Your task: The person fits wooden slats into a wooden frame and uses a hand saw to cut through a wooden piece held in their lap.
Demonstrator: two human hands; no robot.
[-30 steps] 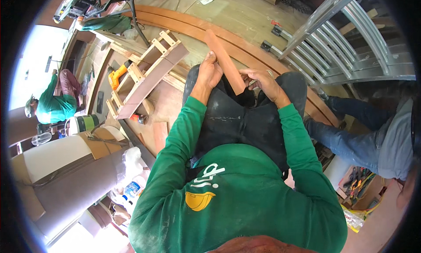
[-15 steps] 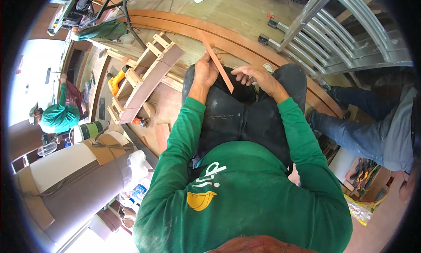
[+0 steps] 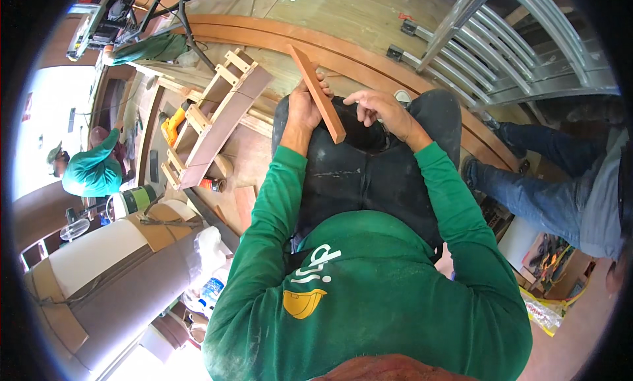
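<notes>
Wooden strip (image 3: 317, 95) in left hand (image 3: 304, 108), right hand (image 3: 385, 110) clear of edge

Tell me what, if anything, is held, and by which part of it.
The left grip holds a reddish-brown wooden strip around its middle; the right grip holds nothing that shows.

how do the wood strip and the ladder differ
The wood strip is reddish brown; the ladder is silvery. The wood strip is one plain bar, while the larger ladder has several rungs. The wood strip is held in the left hand; the ladder is well away from that hand.
</notes>
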